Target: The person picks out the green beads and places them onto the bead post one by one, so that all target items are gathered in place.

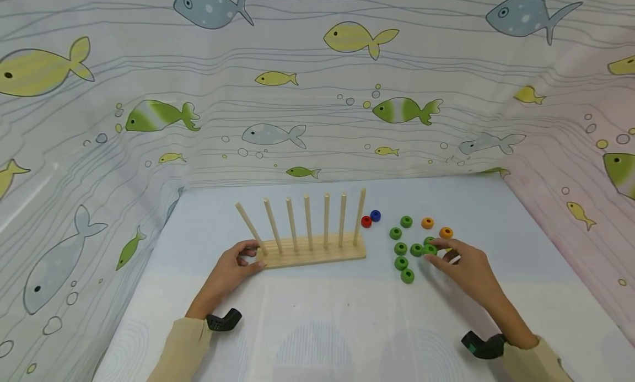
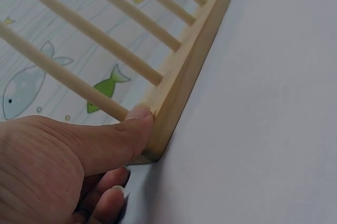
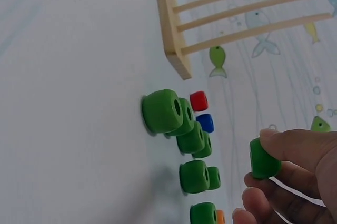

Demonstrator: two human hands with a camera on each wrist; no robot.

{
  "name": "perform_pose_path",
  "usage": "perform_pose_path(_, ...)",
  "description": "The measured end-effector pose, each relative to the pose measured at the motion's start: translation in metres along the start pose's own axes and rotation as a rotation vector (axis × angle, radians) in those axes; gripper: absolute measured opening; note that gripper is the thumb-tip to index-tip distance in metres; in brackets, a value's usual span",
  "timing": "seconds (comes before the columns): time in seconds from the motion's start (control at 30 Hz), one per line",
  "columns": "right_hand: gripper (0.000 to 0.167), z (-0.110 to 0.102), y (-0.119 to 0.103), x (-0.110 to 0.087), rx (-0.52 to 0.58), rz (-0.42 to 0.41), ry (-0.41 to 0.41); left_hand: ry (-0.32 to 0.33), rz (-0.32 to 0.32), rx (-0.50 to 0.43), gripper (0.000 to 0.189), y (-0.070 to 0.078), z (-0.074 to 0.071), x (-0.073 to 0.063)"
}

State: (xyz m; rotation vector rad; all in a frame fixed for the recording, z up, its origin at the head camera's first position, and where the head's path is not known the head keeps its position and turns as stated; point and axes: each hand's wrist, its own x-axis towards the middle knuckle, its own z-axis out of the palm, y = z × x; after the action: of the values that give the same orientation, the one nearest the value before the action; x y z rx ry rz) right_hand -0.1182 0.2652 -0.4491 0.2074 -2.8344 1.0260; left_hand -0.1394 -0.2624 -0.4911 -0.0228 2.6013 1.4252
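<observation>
Gap between base (image 1: 317, 253) and green beads (image 1: 401, 249), pegs (image 1: 308, 222) obstructing leftward

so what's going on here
A person's left hand grips the left end of a wooden base with seven pegs. The right hand pinches a green bead, which looks raised off the table. None of the pegs has a bead on it yet. Other green beads, two orange beads, a red bead and a blue bead lie right of the base.
</observation>
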Motion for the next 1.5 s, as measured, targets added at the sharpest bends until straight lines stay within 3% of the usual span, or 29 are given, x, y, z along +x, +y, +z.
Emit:
perform_pose_path(0.6,0.034,0.001,-0.015,0.009,0.016,-0.035,0.002,0.028,0.024,0.061,0.058,-0.002,0.0,0.0)
perform_pose_path(0.9,0.034,0.005,-0.019,0.012,0.026,-0.035,-0.003,0.001,0.042,0.03,0.061,0.0,-0.002,-0.001)
perform_pose_path(1.5,0.033,0.011,-0.033,0.022,0.016,-0.143,-0.016,0.019,0.055,0.013,0.059,-0.005,-0.001,0.002)
